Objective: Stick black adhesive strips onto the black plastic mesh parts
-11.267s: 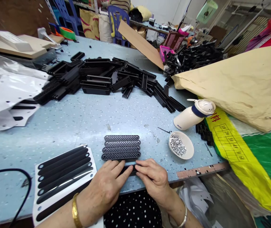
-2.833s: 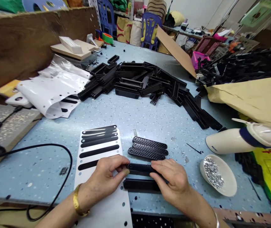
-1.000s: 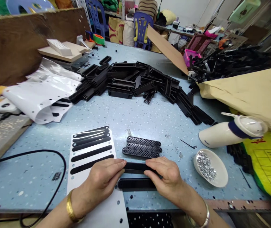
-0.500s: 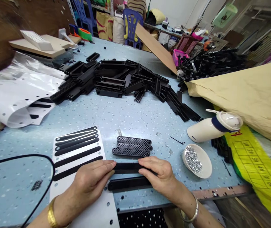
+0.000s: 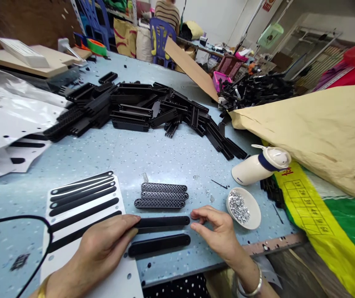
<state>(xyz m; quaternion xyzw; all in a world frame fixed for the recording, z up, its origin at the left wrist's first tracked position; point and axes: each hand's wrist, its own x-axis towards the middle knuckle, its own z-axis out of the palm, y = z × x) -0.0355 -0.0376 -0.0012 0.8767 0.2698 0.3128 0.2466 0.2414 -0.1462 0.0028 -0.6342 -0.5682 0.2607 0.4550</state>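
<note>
On my feed I see the left hand pinching one end of the smooth bar just nearer than the lattice bars, presumably steadying it; the right hand, fingers parted, grips nothing at their near right.

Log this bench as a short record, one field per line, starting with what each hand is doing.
Left hand: grip on the left end of the farther smooth black bar
Right hand: open, just off that bar's right end
Nearer bar: a second smooth black bar, held by neither hand
Beyond the bars: three lattice-faced black pieces, side by side
Left side: white sheet bearing black strips
Right side: white bowl of small silver bits; cream bottle
Back: heap of black parts
</note>
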